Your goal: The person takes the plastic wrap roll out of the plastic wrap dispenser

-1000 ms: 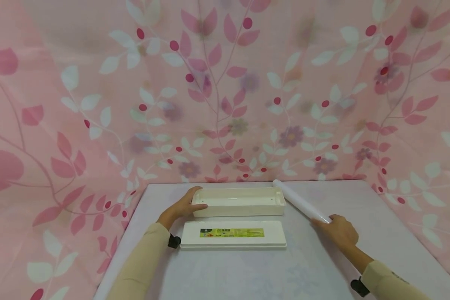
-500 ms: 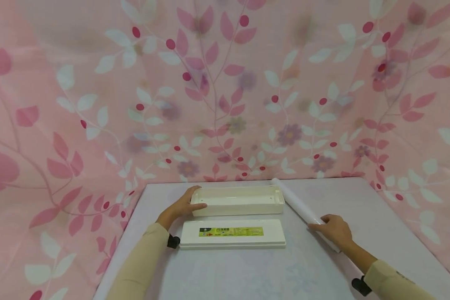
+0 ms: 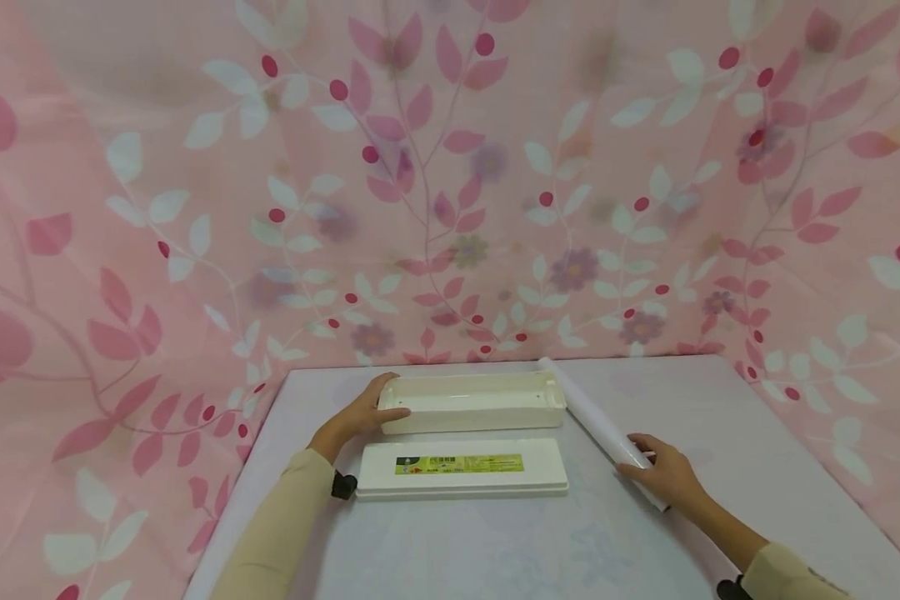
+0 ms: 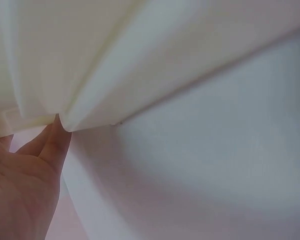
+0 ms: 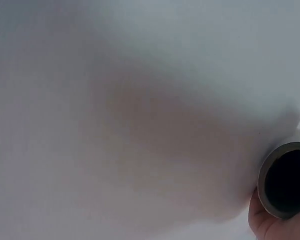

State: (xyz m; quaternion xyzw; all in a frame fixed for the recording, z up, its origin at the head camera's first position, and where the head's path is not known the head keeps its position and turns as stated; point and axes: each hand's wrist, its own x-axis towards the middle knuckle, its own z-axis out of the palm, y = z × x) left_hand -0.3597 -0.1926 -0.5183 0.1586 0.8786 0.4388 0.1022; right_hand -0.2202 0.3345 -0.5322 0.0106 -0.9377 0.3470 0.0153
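Near the back of the table my left hand (image 3: 362, 413) grips the left end of an open cream-white plastic box (image 3: 476, 417), thumb along its front wall. The left wrist view shows that hand's fingers (image 4: 58, 140) against the box corner. On the right, my right hand (image 3: 671, 475) holds the near part of a long white roll of cling film (image 3: 596, 425), which slants from the back of the table towards me. Its hollow core end and grey-brown rim (image 5: 262, 182) appear in the right wrist view. Before the box lies a white lid (image 3: 461, 483) with a yellow-green label.
A white cloth covers the table (image 3: 495, 550). Pink floral curtains (image 3: 450, 208) stand behind it and at both sides. The far end of the roll lies close behind the box's right end.
My right hand has shifted its hold, and the near end of the roll now shows below it. My left hand and the box stay nearly in place; the head view has drifted slightly.
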